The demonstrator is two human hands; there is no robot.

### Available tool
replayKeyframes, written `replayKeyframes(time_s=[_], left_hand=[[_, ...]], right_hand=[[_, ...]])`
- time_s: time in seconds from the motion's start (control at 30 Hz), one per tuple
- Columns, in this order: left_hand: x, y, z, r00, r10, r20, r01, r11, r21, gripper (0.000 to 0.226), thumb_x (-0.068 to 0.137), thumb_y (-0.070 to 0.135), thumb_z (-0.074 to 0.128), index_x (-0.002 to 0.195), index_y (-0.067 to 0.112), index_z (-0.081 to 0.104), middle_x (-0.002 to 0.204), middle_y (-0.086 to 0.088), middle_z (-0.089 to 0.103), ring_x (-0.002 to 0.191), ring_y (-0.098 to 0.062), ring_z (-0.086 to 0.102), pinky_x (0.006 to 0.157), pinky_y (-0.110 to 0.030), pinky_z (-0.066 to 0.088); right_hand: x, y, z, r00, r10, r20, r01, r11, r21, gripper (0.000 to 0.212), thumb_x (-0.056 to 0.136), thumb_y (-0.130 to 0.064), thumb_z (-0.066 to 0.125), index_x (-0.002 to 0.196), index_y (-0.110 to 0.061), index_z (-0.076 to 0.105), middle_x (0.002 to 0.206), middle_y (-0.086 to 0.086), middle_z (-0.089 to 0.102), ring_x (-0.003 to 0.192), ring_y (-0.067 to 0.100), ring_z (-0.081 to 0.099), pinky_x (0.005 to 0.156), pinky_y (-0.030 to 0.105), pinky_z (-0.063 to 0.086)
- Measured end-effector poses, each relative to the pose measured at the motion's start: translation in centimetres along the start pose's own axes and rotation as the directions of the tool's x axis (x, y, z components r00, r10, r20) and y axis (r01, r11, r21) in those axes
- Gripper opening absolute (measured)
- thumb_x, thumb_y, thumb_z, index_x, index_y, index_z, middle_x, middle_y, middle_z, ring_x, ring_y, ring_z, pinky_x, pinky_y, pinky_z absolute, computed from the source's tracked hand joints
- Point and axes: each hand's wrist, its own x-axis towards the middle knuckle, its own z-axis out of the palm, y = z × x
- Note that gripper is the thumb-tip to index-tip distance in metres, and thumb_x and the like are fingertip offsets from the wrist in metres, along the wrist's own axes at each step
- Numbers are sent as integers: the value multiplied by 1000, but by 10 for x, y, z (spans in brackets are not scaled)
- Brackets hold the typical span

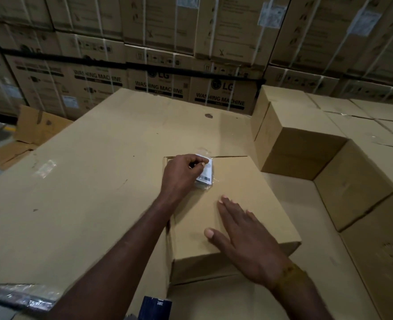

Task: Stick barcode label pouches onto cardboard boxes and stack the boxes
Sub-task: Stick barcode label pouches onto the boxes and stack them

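Observation:
A plain cardboard box [255, 192] lies in front of me on a cardboard-covered surface. A clear pouch with a white barcode label [206, 174] lies on the far left part of the box's top. My left hand [181, 175] has its fingers curled over the pouch's upper edge and pinches it against the box. My right hand [244, 239] lies flat on the box's top nearer to me, fingers straight and spread. The left part of the pouch is hidden under my left hand.
A large flat cardboard sheet [87, 181] spreads to the left. Several plain boxes [318, 144] are stacked in rows at the right. A wall of strapped washing machine cartons [158, 65] fills the back. Loose cardboard scraps [36, 128] lie on the floor at far left.

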Motion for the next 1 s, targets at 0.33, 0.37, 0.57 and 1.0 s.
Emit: replayKeyframes(time_s=[0.33, 0.37, 0.57, 1.0], left_hand=[[-1, 3, 0, 1000, -1, 9, 1, 1000, 28, 18, 92, 21, 66, 103, 26, 80, 91, 4, 75, 84, -13, 67, 75, -33, 51], [-1, 2, 0, 1000, -6, 9, 5, 1000, 15, 18, 91, 21, 66, 102, 26, 80, 90, 4, 75, 84, -13, 67, 75, -34, 51], [3, 2, -2, 1000, 2, 2, -2, 1000, 20, 19, 92, 20, 65, 103, 25, 80, 87, 4, 73, 78, -10, 62, 70, -30, 46], [1, 3, -2, 1000, -4, 11, 4, 1000, 10, 18, 92, 20, 66, 103, 25, 80, 83, 6, 69, 78, -13, 63, 69, -30, 45]], right_hand=[[44, 8, -10, 998, 49, -41, -49, 999, -5, 81, 95, -69, 16, 158, -23, -6, 166, -6, -11, 152, 11, -6, 124, 34, 1], [32, 5, -7, 999, 44, -31, -44, 999, -3, 82, 94, -70, 15, 158, -24, -7, 165, -8, -13, 152, 10, -7, 124, 34, 0], [8, -4, -5, 999, 23, 25, -22, 1000, -21, 82, 91, -71, 13, 157, -27, -9, 163, -13, -17, 150, 7, -10, 120, 30, -4], [4, -6, -3, 999, 10, 30, -10, 1000, -3, 88, 85, -75, 9, 158, -29, -8, 163, -14, -16, 150, 5, -9, 121, 29, -3]])
